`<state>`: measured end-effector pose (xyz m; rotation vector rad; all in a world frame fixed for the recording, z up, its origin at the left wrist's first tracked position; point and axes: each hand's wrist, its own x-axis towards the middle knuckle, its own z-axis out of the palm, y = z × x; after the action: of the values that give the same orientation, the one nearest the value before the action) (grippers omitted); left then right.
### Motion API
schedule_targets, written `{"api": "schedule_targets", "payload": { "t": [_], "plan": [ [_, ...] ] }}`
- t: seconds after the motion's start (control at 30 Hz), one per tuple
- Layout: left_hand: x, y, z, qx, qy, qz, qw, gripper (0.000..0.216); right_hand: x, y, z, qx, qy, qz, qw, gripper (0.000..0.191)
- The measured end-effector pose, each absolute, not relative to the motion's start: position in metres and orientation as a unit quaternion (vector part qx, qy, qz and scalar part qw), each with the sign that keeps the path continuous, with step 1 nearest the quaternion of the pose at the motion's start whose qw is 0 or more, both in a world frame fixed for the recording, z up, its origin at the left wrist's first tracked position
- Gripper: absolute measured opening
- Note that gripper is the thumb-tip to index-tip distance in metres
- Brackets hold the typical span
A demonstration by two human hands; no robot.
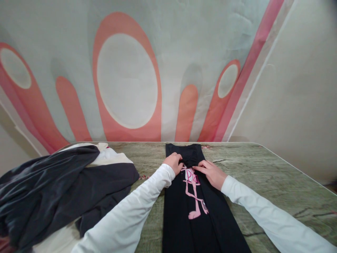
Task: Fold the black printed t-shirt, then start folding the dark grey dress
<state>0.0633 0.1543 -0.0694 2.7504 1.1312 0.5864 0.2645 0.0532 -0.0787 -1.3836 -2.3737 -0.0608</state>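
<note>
A black T-shirt [176, 218] with a pink long-legged cartoon figure and lettering printed on it lies lengthwise on the table, folded into a narrow strip. Its upper part is bunched at a crosswise fold, which covers the top of the print. My left hand [173, 162] grips the cloth at the left of this fold, fingers curled. On the right, my right hand [212, 173] pinches the same fold between thumb and fingers. The near end of the shirt runs out of the bottom of the view.
A heap of dark grey clothes [52, 182], with white and cream garments [113, 156] under it, covers the table's left side. The wood-patterned table [263, 182] reaches back to a wall hung with a pink-and-grey printed sheet [168, 70].
</note>
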Motion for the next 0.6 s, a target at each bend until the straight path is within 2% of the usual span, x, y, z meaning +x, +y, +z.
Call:
{"api": "schedule_targets", "payload": {
  "t": [0.33, 0.5, 0.6],
  "plan": [
    [0.065, 0.148, -0.072, 0.877, 0.4, 0.254, 0.08, 0.008, 0.256, 0.051, -0.062, -0.482, -0.858, -0.001, 0.179, 0.051],
    [0.066, 0.146, -0.072, 0.86, 0.417, 0.278, 0.095, 0.028, 0.257, 0.052, -0.061, -0.461, -0.866, 0.011, 0.193, 0.054],
    [0.065, 0.149, -0.075, 0.858, 0.429, 0.272, 0.075, 0.03, 0.26, 0.056, -0.062, -0.452, -0.87, 0.016, 0.193, 0.057]
  ]
}}
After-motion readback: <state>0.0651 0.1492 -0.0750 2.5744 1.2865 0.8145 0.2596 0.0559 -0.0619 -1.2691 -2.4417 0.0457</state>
